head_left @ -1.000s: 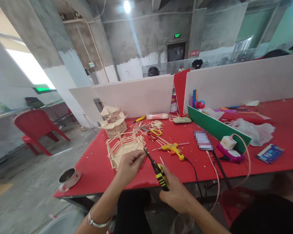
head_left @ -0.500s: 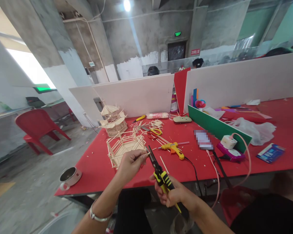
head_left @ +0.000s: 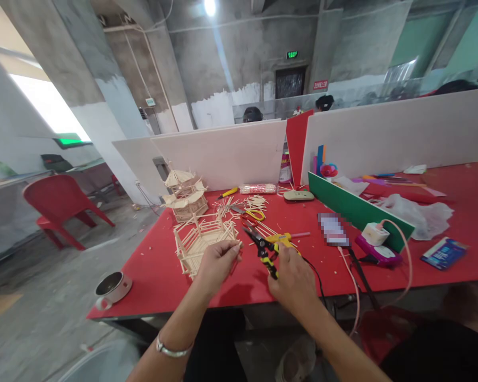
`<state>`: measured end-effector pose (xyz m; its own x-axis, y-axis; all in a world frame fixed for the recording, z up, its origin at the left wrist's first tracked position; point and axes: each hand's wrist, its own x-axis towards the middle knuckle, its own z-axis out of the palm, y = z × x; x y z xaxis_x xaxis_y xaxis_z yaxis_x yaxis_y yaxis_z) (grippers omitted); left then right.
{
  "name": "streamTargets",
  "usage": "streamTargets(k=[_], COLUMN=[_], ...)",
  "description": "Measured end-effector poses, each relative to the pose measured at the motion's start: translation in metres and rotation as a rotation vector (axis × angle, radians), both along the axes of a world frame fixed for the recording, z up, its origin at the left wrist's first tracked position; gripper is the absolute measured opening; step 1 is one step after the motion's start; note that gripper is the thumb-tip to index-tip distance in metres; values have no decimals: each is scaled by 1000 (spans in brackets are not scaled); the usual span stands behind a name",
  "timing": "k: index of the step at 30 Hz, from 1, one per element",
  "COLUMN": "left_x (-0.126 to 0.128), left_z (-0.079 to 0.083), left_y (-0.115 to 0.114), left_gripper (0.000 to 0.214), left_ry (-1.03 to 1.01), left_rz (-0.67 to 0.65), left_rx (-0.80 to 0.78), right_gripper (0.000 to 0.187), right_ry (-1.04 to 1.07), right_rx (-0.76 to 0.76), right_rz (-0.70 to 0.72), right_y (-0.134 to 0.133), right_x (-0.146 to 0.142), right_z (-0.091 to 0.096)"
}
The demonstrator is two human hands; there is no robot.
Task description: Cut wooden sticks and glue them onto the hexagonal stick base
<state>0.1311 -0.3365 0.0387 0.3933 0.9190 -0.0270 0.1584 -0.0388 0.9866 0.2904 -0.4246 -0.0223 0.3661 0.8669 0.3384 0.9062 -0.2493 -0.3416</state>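
My left hand (head_left: pixel 218 265) is closed in a pinch on a short piece of thin wooden stick (head_left: pixel 240 245), mostly covered by the fingers. In front of this hand stands a hexagonal frame of pale sticks (head_left: pixel 199 241), with a railing round its edge. My right hand (head_left: pixel 295 276) grips black-and-yellow pliers (head_left: pixel 259 241), whose jaws point up and left, near the left fingertips but apart from them. A yellow glue gun (head_left: pixel 281 239) lies behind the pliers, partly covered by them and the right hand. Behind the frame sits a pagoda-like stick model (head_left: pixel 185 196).
Loose sticks (head_left: pixel 256 202), scissors (head_left: pixel 255 214) and a yellow-handled knife (head_left: pixel 228 193) lie toward the back of the red table (head_left: pixel 155 270). A mug (head_left: pixel 113 289) stands at the left corner. A phone (head_left: pixel 333 229), cables and a green board (head_left: pixel 358 212) are on the right.
The pliers have moved up and away from my left fingertips, and my right hand has risen over the table. The left hand keeps its pinch, almost in place.
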Motion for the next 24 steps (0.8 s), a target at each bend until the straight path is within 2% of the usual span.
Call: streamTargets(k=[1,3,7,10,12,15,18,21,24], left_x=[1,3,-1,-7,-11,-19,-30,-42,-52], left_z=[-3,-10,-22,-26,-27,-31,-36,-42,-48], left_y=[0,-2,-5,-10,-16,-24,-28,-28,-28], left_gripper=[31,37,41,46,46,40,36,30,26], left_ry=[-87,-228,-386,-434,-435,-391,-353,-329,-299], left_rz=[3,44,173,167,146,152,164,163,167], left_rx=[-97,-184,-155,-155,-199,-259,-196,-103,-70], right_gripper=[67,66,72,67,60,65,76,81,84], right_ry=[-26,-53,0,66,92,74,23,-19,-24], right_rx=[-22,-95,-315,-417,-460,-462,-425,-403,-377], right_rz=[-23,-50,-58,-66,-59,-68,-75,-61,-44], right_y=[11,38,95,125,136,142,139,125,99], right_x=[7,22,49,62,66,66,59,48,39], right_z=[4,14,31,32,28,25,26,26,18])
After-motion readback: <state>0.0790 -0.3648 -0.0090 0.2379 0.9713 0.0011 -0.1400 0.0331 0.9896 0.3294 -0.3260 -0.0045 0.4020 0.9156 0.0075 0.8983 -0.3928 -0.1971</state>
